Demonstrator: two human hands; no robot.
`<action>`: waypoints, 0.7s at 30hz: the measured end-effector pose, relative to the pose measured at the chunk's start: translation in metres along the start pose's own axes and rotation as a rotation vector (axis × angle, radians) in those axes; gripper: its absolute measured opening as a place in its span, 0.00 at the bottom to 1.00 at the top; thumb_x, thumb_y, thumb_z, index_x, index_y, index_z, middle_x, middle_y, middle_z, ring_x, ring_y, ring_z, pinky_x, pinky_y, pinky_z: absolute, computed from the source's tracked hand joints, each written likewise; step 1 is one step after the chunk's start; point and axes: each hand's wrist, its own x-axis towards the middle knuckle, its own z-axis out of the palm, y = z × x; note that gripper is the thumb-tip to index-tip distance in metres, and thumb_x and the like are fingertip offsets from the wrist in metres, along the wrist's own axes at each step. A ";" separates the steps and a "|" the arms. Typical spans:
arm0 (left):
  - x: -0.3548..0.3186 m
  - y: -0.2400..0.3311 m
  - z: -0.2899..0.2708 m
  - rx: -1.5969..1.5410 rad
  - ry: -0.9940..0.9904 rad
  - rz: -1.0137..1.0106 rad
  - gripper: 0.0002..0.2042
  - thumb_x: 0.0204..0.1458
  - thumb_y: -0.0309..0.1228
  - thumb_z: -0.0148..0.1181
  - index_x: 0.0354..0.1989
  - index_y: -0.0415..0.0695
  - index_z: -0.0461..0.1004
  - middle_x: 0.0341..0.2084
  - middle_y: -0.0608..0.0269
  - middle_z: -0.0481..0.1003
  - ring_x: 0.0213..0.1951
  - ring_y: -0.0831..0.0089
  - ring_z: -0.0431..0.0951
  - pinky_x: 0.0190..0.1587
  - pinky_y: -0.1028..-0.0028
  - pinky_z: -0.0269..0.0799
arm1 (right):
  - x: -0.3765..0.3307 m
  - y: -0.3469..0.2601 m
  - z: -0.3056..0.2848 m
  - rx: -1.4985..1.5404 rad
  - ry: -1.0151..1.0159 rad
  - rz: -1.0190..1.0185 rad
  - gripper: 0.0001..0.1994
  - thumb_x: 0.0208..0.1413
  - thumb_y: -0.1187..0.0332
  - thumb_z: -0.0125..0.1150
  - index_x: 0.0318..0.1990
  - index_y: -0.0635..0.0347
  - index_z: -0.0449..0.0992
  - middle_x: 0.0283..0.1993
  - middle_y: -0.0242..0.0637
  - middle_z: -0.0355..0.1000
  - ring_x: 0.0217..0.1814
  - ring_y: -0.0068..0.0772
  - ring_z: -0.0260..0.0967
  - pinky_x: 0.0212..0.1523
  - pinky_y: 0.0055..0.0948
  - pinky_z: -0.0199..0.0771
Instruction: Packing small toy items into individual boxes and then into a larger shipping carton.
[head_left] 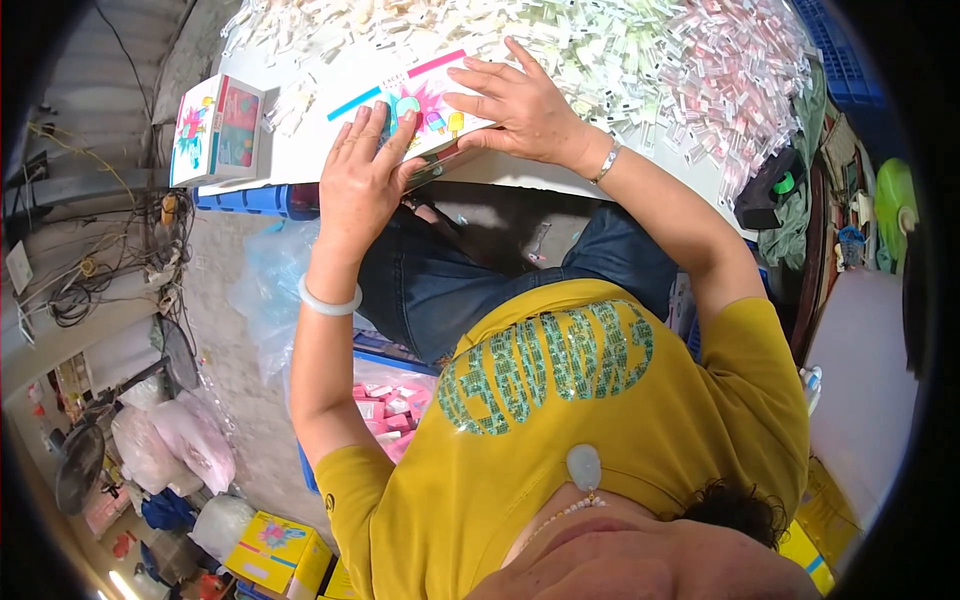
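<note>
A white cardboard box (380, 106) printed with colourful ice pops sits at the table's near edge, its near side partly hidden by my hands. My left hand (365, 165) grips its left part, fingers extended over the top and thumb at the near edge. At the other end, my right hand (525, 110) holds the box with spread fingers over the top and thumb along the near edge. A similar box (215, 132) with a windowed side stands upright to the left, apart from my hands.
Heaps of small clear-wrapped pieces, cream, pale green (600, 70) and pink (740, 80), cover the far side of the white table (225, 188). A bin of pink pieces (395, 408) stands by my left side. Yellow boxes (275, 550) lie at the lower left.
</note>
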 end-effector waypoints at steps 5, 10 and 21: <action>-0.001 0.002 -0.001 0.060 -0.006 0.011 0.25 0.50 0.44 0.60 0.59 0.56 0.70 0.54 0.50 0.71 0.55 0.54 0.71 0.58 0.57 0.65 | -0.001 -0.002 -0.001 -0.016 -0.028 0.005 0.25 0.51 0.47 0.61 0.55 0.42 0.73 0.62 0.32 0.66 0.66 0.33 0.61 0.71 0.51 0.41; -0.004 0.005 -0.004 0.141 -0.063 0.006 0.25 0.52 0.45 0.57 0.60 0.58 0.68 0.56 0.51 0.69 0.58 0.56 0.69 0.59 0.55 0.61 | -0.004 -0.003 -0.003 -0.041 -0.141 0.010 0.24 0.58 0.50 0.52 0.61 0.44 0.68 0.68 0.35 0.58 0.72 0.35 0.51 0.71 0.56 0.32; -0.010 -0.003 -0.010 0.007 -0.160 -0.002 0.35 0.48 0.49 0.62 0.64 0.49 0.63 0.62 0.53 0.64 0.64 0.56 0.61 0.66 0.53 0.49 | -0.009 -0.004 -0.009 -0.023 -0.168 -0.010 0.30 0.55 0.48 0.56 0.64 0.46 0.63 0.71 0.33 0.53 0.75 0.33 0.45 0.72 0.56 0.26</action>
